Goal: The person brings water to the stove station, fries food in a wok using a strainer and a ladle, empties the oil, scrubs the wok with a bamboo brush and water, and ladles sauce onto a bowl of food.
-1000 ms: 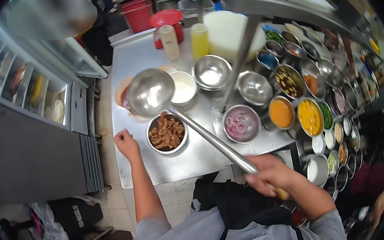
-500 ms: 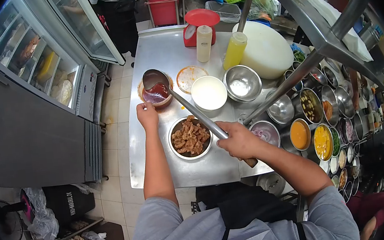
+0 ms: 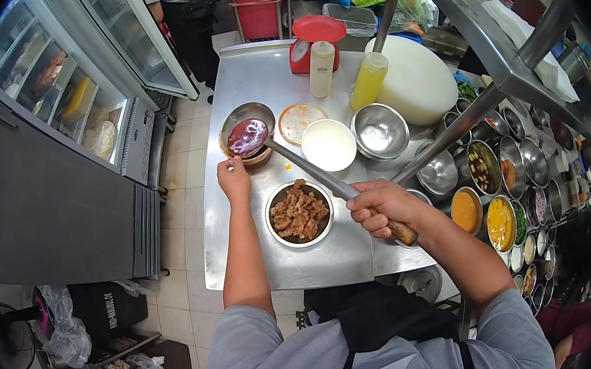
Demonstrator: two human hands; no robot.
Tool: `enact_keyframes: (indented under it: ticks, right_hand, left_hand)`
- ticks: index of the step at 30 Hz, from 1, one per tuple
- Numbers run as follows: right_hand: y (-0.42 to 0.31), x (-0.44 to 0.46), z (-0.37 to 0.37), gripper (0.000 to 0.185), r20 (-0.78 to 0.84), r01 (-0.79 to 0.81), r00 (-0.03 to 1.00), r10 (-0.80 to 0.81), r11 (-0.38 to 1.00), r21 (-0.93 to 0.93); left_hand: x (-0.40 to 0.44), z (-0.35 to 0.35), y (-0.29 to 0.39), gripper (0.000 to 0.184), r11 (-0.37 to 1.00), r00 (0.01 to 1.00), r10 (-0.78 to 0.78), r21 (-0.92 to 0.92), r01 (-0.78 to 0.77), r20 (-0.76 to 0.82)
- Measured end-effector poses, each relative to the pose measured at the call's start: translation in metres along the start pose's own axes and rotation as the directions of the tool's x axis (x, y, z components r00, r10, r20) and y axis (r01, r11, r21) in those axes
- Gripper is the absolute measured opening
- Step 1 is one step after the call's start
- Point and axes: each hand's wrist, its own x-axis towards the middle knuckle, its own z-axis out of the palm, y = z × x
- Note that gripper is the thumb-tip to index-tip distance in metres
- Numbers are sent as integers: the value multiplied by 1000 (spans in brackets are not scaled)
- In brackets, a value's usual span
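Note:
My right hand (image 3: 388,208) is wrapped round the wooden grip of a large ladle (image 3: 308,166), whose metal handle slants up and left. Dark red sauce (image 3: 247,138) lies in the ladle's tilted bowl, over a round tub (image 3: 260,159) on the steel table. At the tub's near side, my left hand (image 3: 235,180) is closed with its fingers pinched at the rim. Below the ladle handle stands a metal bowl (image 3: 272,229) of browned, fried-looking meat pieces (image 3: 302,212). A white container (image 3: 329,143) with pale contents sits right of the ladle.
A sauce-stained lid (image 3: 301,122), an empty steel bowl (image 3: 381,131), two squeeze bottles (image 3: 322,70) and a red scale (image 3: 301,54) stand farther back. Several ingredient bowls (image 3: 500,220) line the right, past a metal shelf post (image 3: 448,129). An open-doored fridge (image 3: 78,99) and another person (image 3: 185,23) are at left.
The ladle's bowl has tipped, and its sauce now shows as a broad pool. My right hand has shifted slightly right and turned on the grip. The left hand stays by the tub.

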Motion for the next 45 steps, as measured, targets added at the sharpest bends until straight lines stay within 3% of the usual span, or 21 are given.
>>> enact_keyframes:
  ticks: [3, 8, 12, 15, 17, 24, 26, 27, 30, 33, 36, 38, 40, 41, 42, 44, 45]
  right_hand:
    - [-1, 1, 2, 26, -2, 3, 1000, -3, 1000, -18]
    - [-3, 7, 16, 21, -77, 57, 992, -97, 907, -418]
    - [-6, 14, 25, 27, -150, 9, 982, -111, 830, -557]
    - [-10, 13, 27, 26, -140, -1, 987, -79, 868, -497]
    - [-9, 9, 17, 23, -100, -3, 994, -33, 941, -340]
    - [1, 0, 11, 25, -19, -1, 1000, 0, 997, -82]
    - [3, 2, 4, 60, 23, 12, 1000, -13, 1000, 14]
    - [4, 3, 2, 60, 21, 15, 1000, -16, 1000, 20]
    - [5, 4, -2, 73, 106, -9, 994, -1, 996, 94]
    - [6, 4, -2, 74, 73, -11, 997, 2, 993, 119]
    - [7, 3, -4, 60, 61, -19, 998, 9, 987, 160]
    - [8, 3, -6, 36, 154, -33, 988, 2, 980, 194]
    - [11, 0, -6, 25, 150, -19, 989, -10, 982, 189]
    - [13, -3, -6, 15, 146, -10, 989, -16, 984, 176]
    - [15, -7, -7, 15, 146, -6, 989, -22, 983, 186]
    - [20, -23, -10, 9, 154, -21, 988, -4, 987, 162]
    - [26, -32, -10, 7, 129, -6, 992, -13, 989, 145]
  left_hand:
    - [-2, -4, 8, 21, 1000, 1000, -7, -11, 7, 1]
    - [1, -4, 10, 25, 995, 997, -71, -67, 72, 23]
    - [3, 0, 3, 24, 990, 995, -93, -101, 95, 29]
    - [5, 3, -2, 24, 992, 998, -57, -115, 60, 22]
    - [0, 6, -4, 23, 990, 998, -66, -123, 67, 14]
    - [-1, 4, -2, 18, 996, 1000, 27, -87, -27, -6]
    - [-6, -1, 5, 20, 996, 999, -31, -79, 34, 39]
    - [-5, -3, 1, 20, 996, 999, -28, -78, 31, 45]
    - [-14, -19, 1, 26, 982, 982, -122, -123, 140, 142]
    - [-42, -56, 17, 33, 964, 837, -264, 94, 250, 479]
    - [-70, -87, 16, 29, 937, 537, -346, 318, 148, 770]
    - [-94, -95, 2, 27, 946, 516, -319, 238, 218, 795]
    - [-115, -94, 0, 26, 944, 498, -290, 160, 288, 817]
    - [-124, -93, 3, 22, 902, 547, -308, 55, 429, 779]
    - [-129, -93, 6, 20, 834, 589, -334, -61, 548, 736]
    - [-129, -101, 10, 16, 863, 606, -336, -21, 504, 721]
    - [-128, -103, 10, 15, 818, 633, -364, -91, 568, 684]
